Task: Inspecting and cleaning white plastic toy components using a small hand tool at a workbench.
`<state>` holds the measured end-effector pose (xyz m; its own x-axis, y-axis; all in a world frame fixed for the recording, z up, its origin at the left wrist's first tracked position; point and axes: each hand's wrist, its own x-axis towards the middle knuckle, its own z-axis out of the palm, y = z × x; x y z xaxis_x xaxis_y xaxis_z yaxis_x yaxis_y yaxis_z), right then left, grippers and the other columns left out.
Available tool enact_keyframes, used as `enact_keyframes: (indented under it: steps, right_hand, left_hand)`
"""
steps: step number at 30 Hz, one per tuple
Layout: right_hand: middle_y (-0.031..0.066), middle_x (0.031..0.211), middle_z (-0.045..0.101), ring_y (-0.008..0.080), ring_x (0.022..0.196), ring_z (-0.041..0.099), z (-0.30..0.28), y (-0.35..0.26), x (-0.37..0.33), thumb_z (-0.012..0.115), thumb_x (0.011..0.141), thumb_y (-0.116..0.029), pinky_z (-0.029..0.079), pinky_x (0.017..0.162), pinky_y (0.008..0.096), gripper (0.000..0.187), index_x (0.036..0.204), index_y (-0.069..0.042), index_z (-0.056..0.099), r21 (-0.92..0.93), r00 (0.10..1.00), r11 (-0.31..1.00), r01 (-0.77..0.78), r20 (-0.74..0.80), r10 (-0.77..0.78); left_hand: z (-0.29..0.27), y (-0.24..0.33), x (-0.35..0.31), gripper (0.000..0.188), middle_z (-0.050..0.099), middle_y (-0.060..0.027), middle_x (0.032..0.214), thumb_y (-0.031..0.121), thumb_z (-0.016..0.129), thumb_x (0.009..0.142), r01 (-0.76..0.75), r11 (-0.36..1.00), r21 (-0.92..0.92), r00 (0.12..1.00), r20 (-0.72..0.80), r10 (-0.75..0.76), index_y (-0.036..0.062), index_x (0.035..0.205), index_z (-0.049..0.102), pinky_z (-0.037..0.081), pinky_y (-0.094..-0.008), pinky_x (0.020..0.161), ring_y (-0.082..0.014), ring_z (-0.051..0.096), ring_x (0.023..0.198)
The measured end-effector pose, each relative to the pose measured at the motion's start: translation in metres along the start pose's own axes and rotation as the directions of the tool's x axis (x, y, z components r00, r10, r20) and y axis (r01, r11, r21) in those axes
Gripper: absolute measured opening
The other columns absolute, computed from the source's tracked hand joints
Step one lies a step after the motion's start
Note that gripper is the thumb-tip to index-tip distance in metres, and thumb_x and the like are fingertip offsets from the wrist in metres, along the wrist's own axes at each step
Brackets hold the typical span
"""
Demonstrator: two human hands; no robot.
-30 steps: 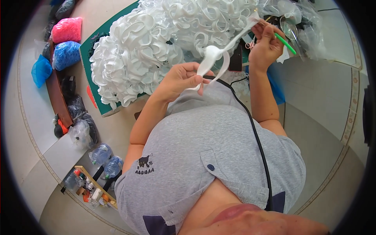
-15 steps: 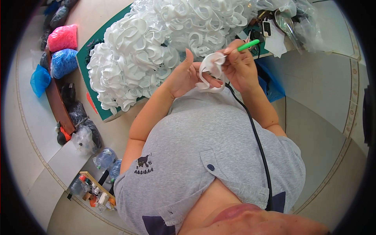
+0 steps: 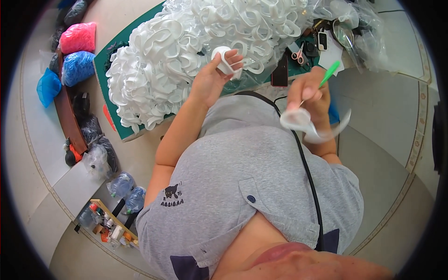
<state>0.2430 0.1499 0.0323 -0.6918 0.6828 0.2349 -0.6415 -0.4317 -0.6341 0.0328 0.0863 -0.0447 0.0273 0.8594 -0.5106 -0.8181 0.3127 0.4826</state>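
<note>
My left hand [image 3: 207, 81] is raised at the near edge of a large heap of white curled strips [image 3: 163, 56]. A looped white piece [image 3: 225, 65] lies between its thumb and fingers. Further right and nearer to me, my right hand [image 3: 311, 93] is closed around a slim tool with a green handle [image 3: 330, 73]. Below its fingers hangs a white curled strip [image 3: 297, 119], smeared by motion. A thin shaft shows between the tool hand and this strip, but the tool's tip cannot be made out.
The heap rests on a green-topped table [image 3: 125, 127]. Near its right end lie a dark phone [image 3: 280, 72], pink-handled scissors [image 3: 297, 57] and clear plastic bags [image 3: 368, 37]. A black cord [image 3: 310, 182] runs down my shirt. Pink [image 3: 78, 38] and blue bags [image 3: 77, 68] stand left.
My hands have parted. The right one has moved right and toward me with the green-handled tool and a swinging white strip. The left has shifted up toward the heap with a white piece.
</note>
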Motion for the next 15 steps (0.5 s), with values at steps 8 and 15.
enact_keyframes:
  steps: [8,15]
  right_hand:
    - [0.0082,0.083,0.066,0.0146,0.071,0.066,-0.137,-0.045,-0.09,0.064,0.088,-0.021,0.055,0.065,0.0267,0.022,0.092,0.0,0.059,-0.469,0.631,0.425,-0.774,-0.618,0.469]
    - [0.0159,0.064,0.061,0.0245,0.061,0.061,-0.204,-0.009,-0.175,0.071,0.08,-0.019,0.045,0.056,0.0361,0.026,0.075,0.005,0.061,-0.644,0.595,-0.433,-0.631,-0.76,0.262]
  left_hand:
    - [-0.007,0.032,0.01,0.036,0.065,-0.0014,0.092,0.035,0.049,0.097,-0.229,0.633,0.739,0.973,0.184,0.137,0.0043,0.098,0.067,0.04,-0.0244,0.079,-0.0085,0.054,0.088]
    - [-0.01,0.097,0.118,0.034,0.064,-0.0089,0.098,0.031,0.05,0.096,-0.327,0.233,0.916,0.843,0.172,0.509,0.0002,0.103,0.062,0.041,-0.0301,0.091,-0.0186,0.057,0.093]
